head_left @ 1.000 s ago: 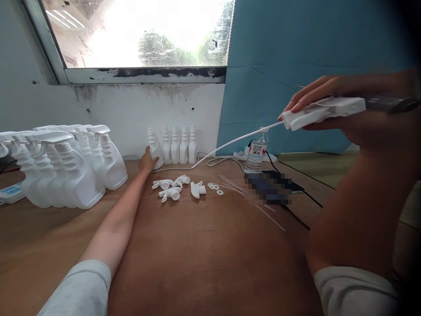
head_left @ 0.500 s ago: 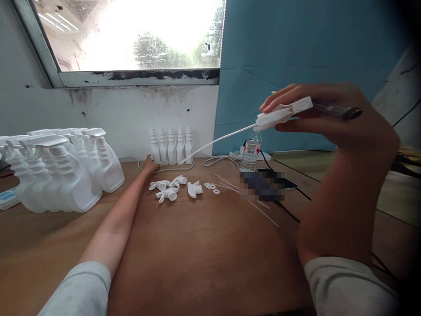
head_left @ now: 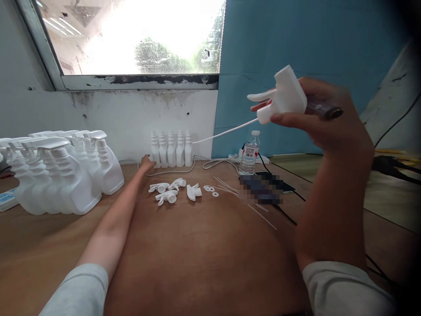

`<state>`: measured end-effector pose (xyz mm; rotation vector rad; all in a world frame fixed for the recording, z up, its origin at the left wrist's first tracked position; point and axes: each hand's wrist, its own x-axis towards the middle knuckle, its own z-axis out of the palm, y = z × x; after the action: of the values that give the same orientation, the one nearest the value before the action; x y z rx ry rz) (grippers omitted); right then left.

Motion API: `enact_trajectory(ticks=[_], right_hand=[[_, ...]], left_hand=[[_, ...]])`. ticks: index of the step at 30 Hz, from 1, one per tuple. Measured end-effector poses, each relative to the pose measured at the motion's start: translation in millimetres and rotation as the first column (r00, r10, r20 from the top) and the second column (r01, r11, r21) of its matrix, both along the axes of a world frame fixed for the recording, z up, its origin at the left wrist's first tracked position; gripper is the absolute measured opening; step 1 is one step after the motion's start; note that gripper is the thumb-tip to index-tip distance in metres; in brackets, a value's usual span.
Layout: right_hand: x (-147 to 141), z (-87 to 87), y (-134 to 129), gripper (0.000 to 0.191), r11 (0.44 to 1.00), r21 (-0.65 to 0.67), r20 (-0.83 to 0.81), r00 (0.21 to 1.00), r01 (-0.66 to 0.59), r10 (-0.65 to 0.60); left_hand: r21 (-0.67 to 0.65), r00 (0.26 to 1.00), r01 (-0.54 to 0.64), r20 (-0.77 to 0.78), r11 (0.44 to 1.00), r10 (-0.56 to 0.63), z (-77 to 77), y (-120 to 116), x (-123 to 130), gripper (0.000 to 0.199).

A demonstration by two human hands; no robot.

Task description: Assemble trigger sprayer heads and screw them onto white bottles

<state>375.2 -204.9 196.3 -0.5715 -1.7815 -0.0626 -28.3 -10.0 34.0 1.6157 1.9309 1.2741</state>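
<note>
My right hand (head_left: 324, 109) is raised at the right, closed round a white trigger sprayer (head_left: 287, 96). A thin dip tube (head_left: 226, 131) runs from the sprayer leftward to the small bottles, its far end near the rightmost one. Also tucked in that hand is a dark, clear-barrelled pen (head_left: 324, 109). My left hand (head_left: 147, 165) reaches to the back of the table, fingers at the base of the leftmost small white bottle (head_left: 155, 149). Several such capless bottles (head_left: 171, 151) stand upright in a row. Loose trigger sprayers (head_left: 167, 196), white ring washers (head_left: 208, 188) and thin tubes (head_left: 226, 188) lie nearer.
Large white spray bottles (head_left: 79, 184) stand in rows at the left, beside a white-and-blue device (head_left: 8, 199). A water bottle (head_left: 250, 153), a phone (head_left: 279, 182), a blurred dark item (head_left: 259, 188) and cables (head_left: 217, 163) are at the back right.
My right hand has moved slightly left and turned the sprayer so its nozzle points up. The tube's far end has risen along the rightmost bottle. My left hand stays at the leftmost bottle.
</note>
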Motion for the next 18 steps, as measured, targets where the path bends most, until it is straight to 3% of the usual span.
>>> enact_trajectory(ticks=[3, 6, 7, 9, 11, 13, 15, 18], right_hand=[[-9, -0.3, 10, 0.025, 0.981, -0.062, -0.033, 0.983, -0.184, 0.182], [-25, -3.0, 17, 0.022, 0.977, -0.086, -0.053, 0.980, -0.196, 0.192], [-31, -4.5, 18, 0.019, 0.980, -0.106, -0.039, 0.986, -0.168, 0.165], [-45, -8.4, 20, 0.014, 0.982, -0.138, -0.005, 0.992, -0.128, 0.129], [-60, -13.4, 21, 0.014, 0.977, -0.168, 0.036, 0.990, -0.129, 0.137], [-74, -19.2, 22, 0.018, 0.963, -0.204, 0.063, 0.980, -0.174, 0.190], [-86, -25.1, 24, 0.024, 0.934, -0.256, 0.055, 0.961, -0.249, 0.271], [-100, -32.0, 28, 0.032, 0.885, -0.312, -0.008, 0.933, -0.345, 0.360]], left_hand=[[0.118, 0.996, 0.011, 0.085, 0.993, -0.021, 43.9, -9, 6, 0.040], [0.276, 0.981, 0.122, 0.109, 0.953, -0.157, 93.3, -35, 19, 0.033], [0.352, 0.969, 0.182, 0.093, 0.918, -0.228, 107.6, -49, 26, 0.030], [0.570, 0.892, 0.379, -0.016, 0.729, -0.451, 129.6, -84, 43, 0.028], [0.622, 0.829, 0.507, -0.162, 0.597, -0.535, 142.0, -122, 63, 0.029], [0.578, 0.776, 0.611, -0.304, 0.541, -0.552, 146.3, -156, 82, 0.033], [0.531, 0.740, 0.668, -0.395, 0.521, -0.545, 145.8, -179, 96, 0.037], [0.494, 0.727, 0.686, -0.464, 0.534, -0.505, 142.8, -189, 104, 0.035]])
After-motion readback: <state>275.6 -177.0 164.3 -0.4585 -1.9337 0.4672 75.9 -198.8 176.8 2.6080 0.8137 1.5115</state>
